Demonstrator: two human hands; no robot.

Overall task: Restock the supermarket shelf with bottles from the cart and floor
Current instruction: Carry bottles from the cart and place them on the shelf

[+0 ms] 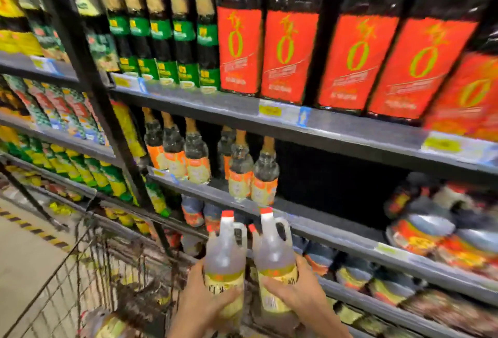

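Two jugs rise toward a gap in the shelf (318, 219), above my cart (89, 270).

Upright left jug (225, 254) and right jug (275, 254), wrapped by left hand (204, 300) and right hand (299, 294); the gap lies up-right, nearer my right.

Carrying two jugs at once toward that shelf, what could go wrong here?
Each hand, left and right, grips a jug by its body, not its handle, so the left jug or right jug might slip. Lifted higher, they could knock the orange-labelled bottles standing at the shelf edge.
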